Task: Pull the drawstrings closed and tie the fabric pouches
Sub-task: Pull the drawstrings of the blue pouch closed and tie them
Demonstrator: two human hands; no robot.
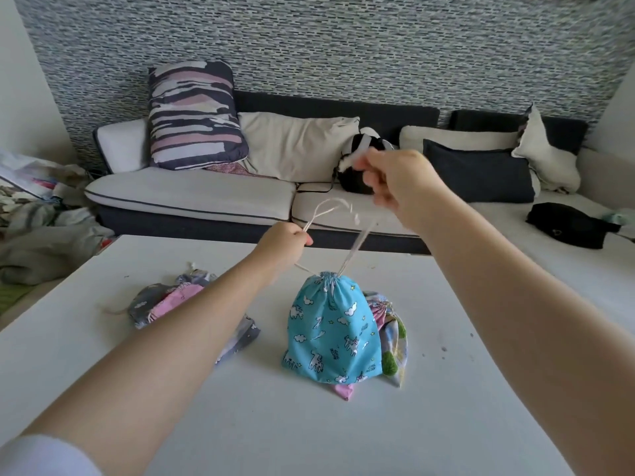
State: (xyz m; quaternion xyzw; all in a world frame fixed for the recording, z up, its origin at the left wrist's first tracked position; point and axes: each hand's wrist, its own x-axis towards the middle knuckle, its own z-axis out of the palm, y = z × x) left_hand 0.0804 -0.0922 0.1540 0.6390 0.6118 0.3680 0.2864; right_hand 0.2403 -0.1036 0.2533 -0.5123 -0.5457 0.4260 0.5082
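A blue unicorn-print pouch point(331, 329) stands on the white table point(309, 424), its mouth gathered tight at the top. Two white drawstrings point(357, 245) rise from that mouth. My left hand point(285, 243) grips one cord just up and left of the pouch, with a loop sticking out above the fist. My right hand point(395, 182) is raised higher and to the right, blurred, pinching the other cord, which runs taut down to the pouch. Behind the blue pouch lie a pink and a patchwork pouch point(391, 338). A grey and pink pile of pouches point(165, 300) lies left, partly under my forearm.
A sofa point(206, 197) with several cushions runs along the far edge of the table. A black-and-white bag point(357, 166) sits on it behind my right hand, and a black pouch point(567, 225) lies at the right. Crumpled clothes point(37, 218) fill the floor at left.
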